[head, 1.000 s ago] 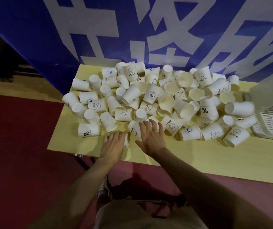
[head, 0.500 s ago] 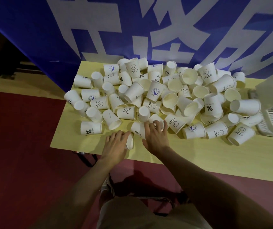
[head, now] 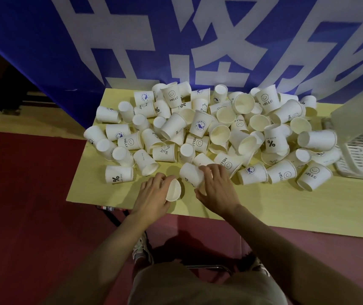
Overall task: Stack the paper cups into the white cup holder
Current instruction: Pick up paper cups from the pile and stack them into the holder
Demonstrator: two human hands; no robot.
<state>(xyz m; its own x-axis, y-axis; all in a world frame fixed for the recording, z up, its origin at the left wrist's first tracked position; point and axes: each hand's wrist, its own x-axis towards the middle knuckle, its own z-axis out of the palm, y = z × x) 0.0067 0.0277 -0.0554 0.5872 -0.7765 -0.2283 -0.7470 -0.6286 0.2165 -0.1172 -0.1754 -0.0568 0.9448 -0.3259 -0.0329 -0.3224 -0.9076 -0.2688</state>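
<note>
A person sits at a pale yellow table (head: 264,208) with both bare forearms stretched out over its near edge. The left hand (head: 152,197) is curled round a white paper cup (head: 173,190) that lies on its side, its open mouth turned toward the right and toward the person; the fingers wrap over the top of it and the thumb sits below. Just beside it, the right hand (head: 217,190) grips a second cup (head: 190,173), also tipped over, with its closed base pointing away to the left and some dark lettering on its wall. The fingers curve over that cup's far side. The two held cups are close together but not touching, as far as I can make out.

Beyond the hands, a big loose heap of paper cups (head: 209,128) covers most of the tabletop, some upright, some upside down, many on their sides, printed with "HELLO" smiley faces, percent signs and small blue badges. One percent-sign cup (head: 119,174) lies alone near the left corner.

At the far right edge of the table stands the white cup holder (head: 361,137), a slatted plastic thing partly cut off by the view, well apart from both hands. A blue banner (head: 44,51) with large white characters hangs behind the table, and red carpet (head: 22,205) covers the floor on the left.
</note>
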